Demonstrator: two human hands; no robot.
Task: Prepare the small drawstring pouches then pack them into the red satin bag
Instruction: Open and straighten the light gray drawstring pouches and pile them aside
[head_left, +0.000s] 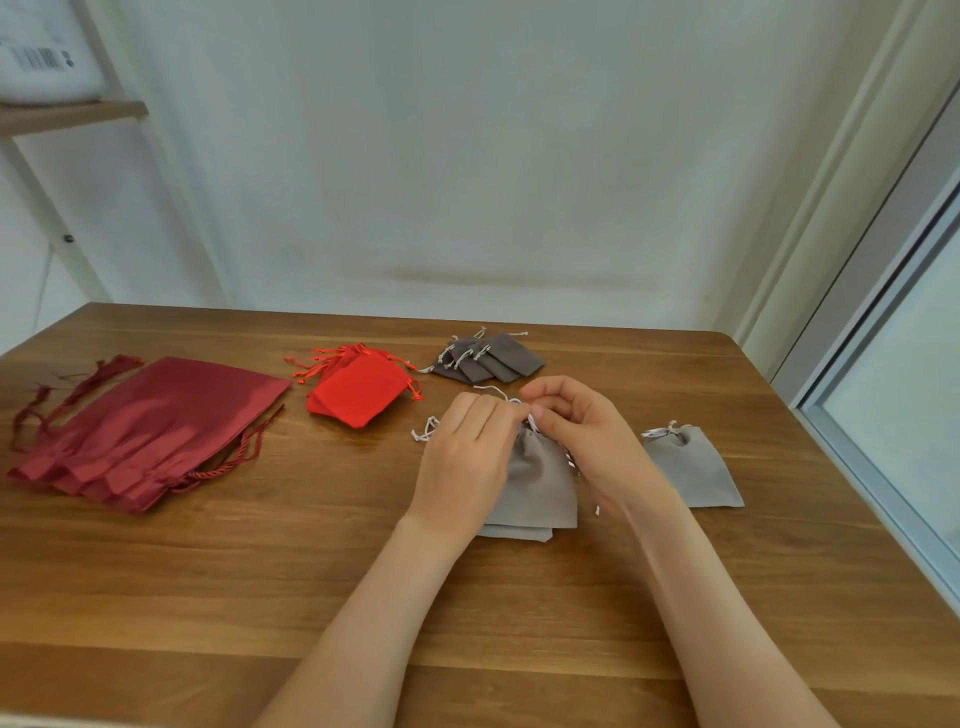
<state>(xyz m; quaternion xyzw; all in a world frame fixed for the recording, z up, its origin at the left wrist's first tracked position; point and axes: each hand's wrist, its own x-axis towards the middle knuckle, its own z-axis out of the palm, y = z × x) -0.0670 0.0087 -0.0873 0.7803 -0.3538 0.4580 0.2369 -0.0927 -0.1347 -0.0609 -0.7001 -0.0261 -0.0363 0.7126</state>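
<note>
Indoors, a wooden bench meets a pale wall, with a window at right. Fingers of the left hand and right hand pinch a grey pouch at its mouth.

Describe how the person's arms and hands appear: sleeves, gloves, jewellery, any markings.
The left forearm and right forearm are bare to the frame's lower edge, no sleeve in view. The left hand and right hand wear no gloves; no watch, bracelet or ring shows.
</note>
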